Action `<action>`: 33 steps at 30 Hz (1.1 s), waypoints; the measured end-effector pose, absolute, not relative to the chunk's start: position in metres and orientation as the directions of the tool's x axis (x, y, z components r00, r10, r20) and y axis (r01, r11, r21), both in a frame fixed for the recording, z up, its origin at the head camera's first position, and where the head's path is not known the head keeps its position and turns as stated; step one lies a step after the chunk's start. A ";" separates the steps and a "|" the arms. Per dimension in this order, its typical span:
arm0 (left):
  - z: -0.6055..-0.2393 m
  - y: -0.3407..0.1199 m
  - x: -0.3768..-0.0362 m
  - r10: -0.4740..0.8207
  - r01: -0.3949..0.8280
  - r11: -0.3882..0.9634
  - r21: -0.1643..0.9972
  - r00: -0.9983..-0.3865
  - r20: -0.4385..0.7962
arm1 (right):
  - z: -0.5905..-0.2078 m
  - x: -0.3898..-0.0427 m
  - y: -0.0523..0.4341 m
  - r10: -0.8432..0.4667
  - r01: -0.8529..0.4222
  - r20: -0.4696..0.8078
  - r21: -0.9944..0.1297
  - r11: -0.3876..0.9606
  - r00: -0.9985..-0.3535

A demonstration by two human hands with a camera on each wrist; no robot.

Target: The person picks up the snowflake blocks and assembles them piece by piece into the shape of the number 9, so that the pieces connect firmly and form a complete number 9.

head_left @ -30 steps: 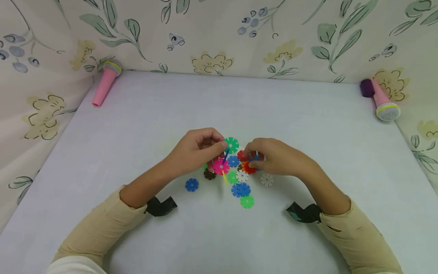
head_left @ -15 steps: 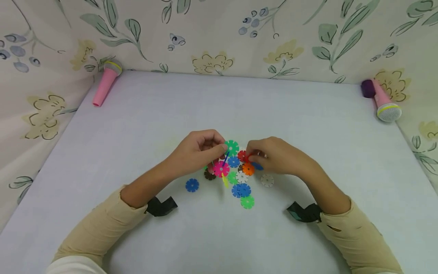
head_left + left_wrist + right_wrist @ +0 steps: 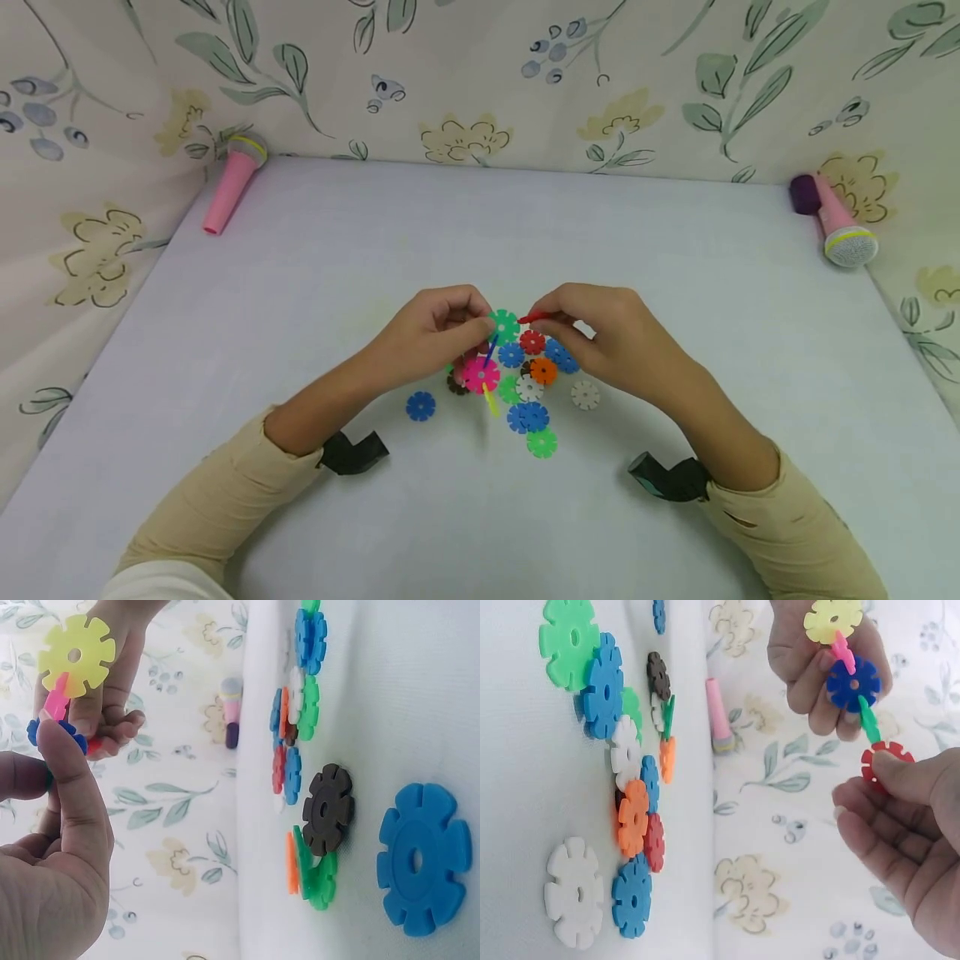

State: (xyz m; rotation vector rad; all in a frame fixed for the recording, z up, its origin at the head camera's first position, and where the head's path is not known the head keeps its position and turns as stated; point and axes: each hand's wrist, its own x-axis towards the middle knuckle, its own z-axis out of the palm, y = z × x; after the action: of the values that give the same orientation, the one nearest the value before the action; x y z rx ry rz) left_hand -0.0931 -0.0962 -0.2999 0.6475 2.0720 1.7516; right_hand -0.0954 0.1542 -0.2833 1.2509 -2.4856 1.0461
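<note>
My left hand pinches a chain of slotted plastic snowflake discs between thumb and fingers. The chain runs from a yellow disc through a pink disc and a dark blue disc to a green disc. Between thumb and fingertips, my right hand holds a red disc edge-on to the green one. Their edges meet in the right wrist view; whether the slots are engaged I cannot tell. Both hands are raised above a loose group of discs.
Loose discs lie below the hands, among them an orange disc, a white disc and a blue disc off to the left. Pink toy microphones rest at the table's far left and far right corners, by a floral cloth.
My right hand picked a red disc from the loose pile, then lifted it up and left to the green disc. The left hand stayed nearly still with the chain.
</note>
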 end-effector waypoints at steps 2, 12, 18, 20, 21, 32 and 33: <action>-0.300 -0.096 -0.093 0.551 0.125 0.134 0.983 -0.834 0.031 | -0.284 -0.095 0.154 -0.647 -0.787 0.465 -0.477 0.392 -0.604; -0.300 -0.095 -0.093 0.554 0.152 0.126 0.980 -0.830 0.058 | -0.284 -0.090 0.150 -0.669 -0.874 0.573 -0.212 0.437 -0.473; -0.303 -0.095 -0.093 0.560 0.164 0.125 0.979 -0.826 0.067 | -0.287 -0.088 0.148 -0.688 -0.891 0.583 -0.159 0.425 -0.432; -0.304 -0.095 -0.093 0.561 0.170 0.129 0.977 -0.825 0.070 | -0.288 -0.087 0.148 -0.690 -0.894 0.585 -0.154 0.421 -0.426; -0.304 -0.095 -0.092 0.562 0.172 0.129 0.977 -0.824 0.071 | -0.289 -0.087 0.148 -0.691 -0.894 0.584 -0.155 0.420 -0.426; -0.303 -0.092 -0.091 0.558 0.191 0.121 0.974 -0.825 0.093 | -0.295 -0.089 0.140 -0.651 -0.906 0.643 -0.184 0.380 -0.403; -0.302 -0.093 -0.091 0.554 0.191 0.128 0.973 -0.828 0.090 | -0.294 -0.089 0.140 -0.650 -0.906 0.641 -0.193 0.377 -0.408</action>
State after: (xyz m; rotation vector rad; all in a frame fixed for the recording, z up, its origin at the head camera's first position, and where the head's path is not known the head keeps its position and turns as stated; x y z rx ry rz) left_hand -0.0906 -0.0928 -0.3020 0.7277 2.1164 1.7540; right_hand -0.0893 0.1401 -0.2945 1.3405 -2.1776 0.7344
